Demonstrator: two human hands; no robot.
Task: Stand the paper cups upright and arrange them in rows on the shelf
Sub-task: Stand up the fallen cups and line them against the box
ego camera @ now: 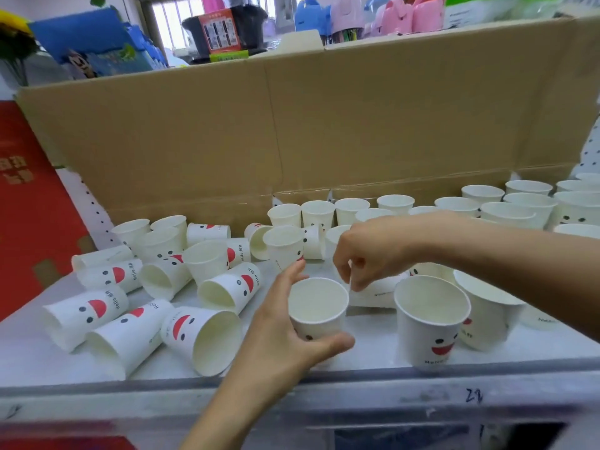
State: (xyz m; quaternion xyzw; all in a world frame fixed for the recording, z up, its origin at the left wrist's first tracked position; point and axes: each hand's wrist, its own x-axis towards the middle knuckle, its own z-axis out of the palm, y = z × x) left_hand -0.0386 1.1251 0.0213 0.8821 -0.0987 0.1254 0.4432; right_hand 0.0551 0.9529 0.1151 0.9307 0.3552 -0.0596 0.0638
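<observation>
White paper cups printed with a red smile and black eyes cover the white shelf (373,352). My left hand (285,329) holds one upright cup (318,306) near the shelf's front, thumb in front and fingers behind it. Just above and to the right hovers my right hand (367,251), fingers loosely curled, holding nothing. A toppled cup (376,292) lies beneath it. An upright cup (431,323) stands to the right. Several cups lie on their sides at the left (207,336). Upright cups in rows (519,203) fill the back right.
A tall brown cardboard sheet (292,125) walls the shelf's back. A red panel (29,206) stands at the left. Goods in blue, pink and black sit beyond the cardboard. The shelf's grey front edge (357,388) runs across below my hands.
</observation>
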